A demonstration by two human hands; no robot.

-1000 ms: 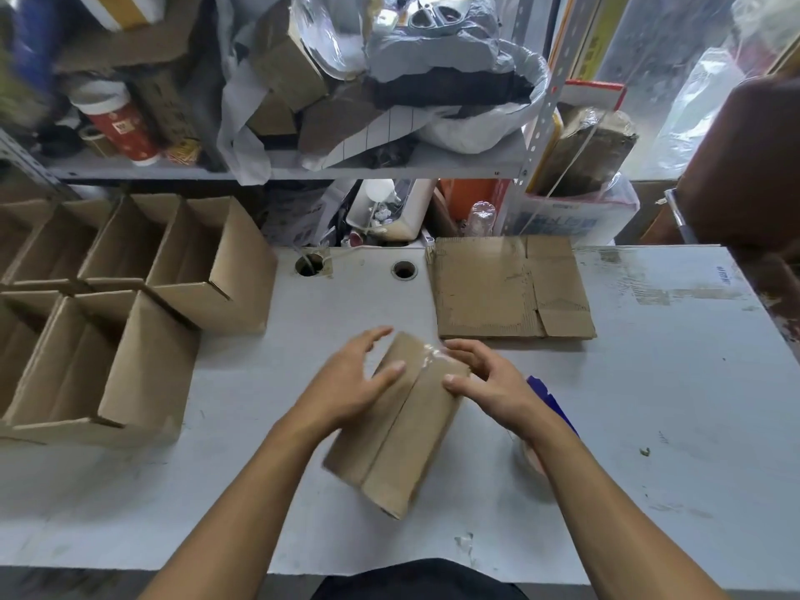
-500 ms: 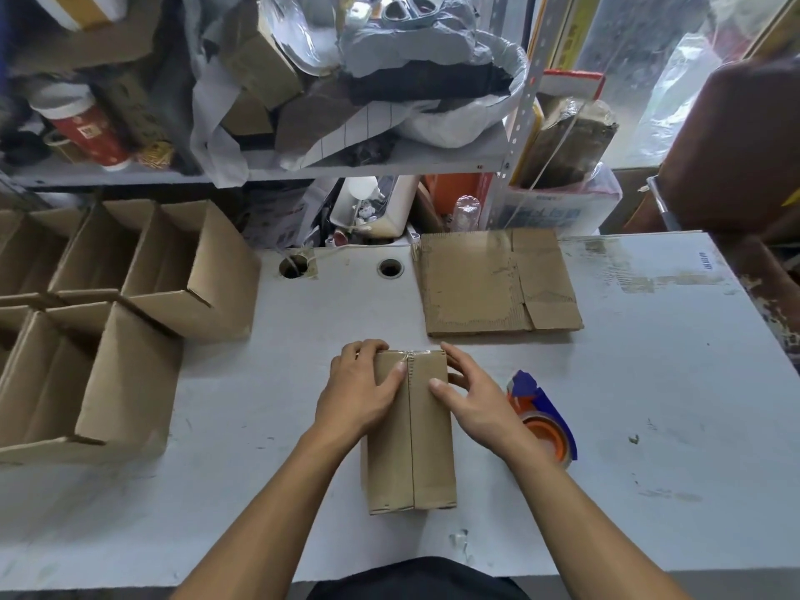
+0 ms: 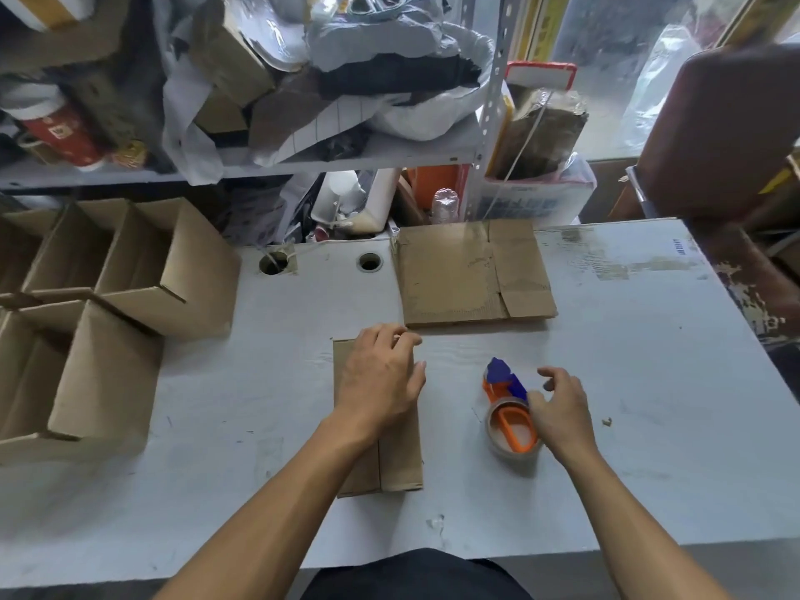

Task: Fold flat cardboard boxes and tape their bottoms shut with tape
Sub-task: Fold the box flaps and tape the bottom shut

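Left hand (image 3: 381,383) flat on the folded box (image 3: 400,461), fingers relaxed, right hand (image 3: 562,409) loosely curled at the tape dispenser (image 3: 511,422), grip unclear, flat cardboard (image 3: 472,275) beyond

Folded box (image 3: 400,461): brown cardboard, lying on the white bench (image 3: 649,383) with its bottom flaps up; the two flaps meet in a straight centre seam running toward the person. The left hand (image 3: 381,378) rests on its far half, fingers curled over the far edge.
Tape dispenser (image 3: 511,415): orange frame with a blue blade guard pointing away, carrying a roll of clear-brown tape; it sits on the bench just right of the box, apart from it. The right hand (image 3: 560,409) touches its right side, fingers loosely curled.
Flat cardboard (image 3: 472,275): an unfolded brown box blank lying flat on the bench beyond the folded box, flaps toward the right.
Finished boxes (image 3: 108,318): several open brown boxes in a group at the bench's left edge.
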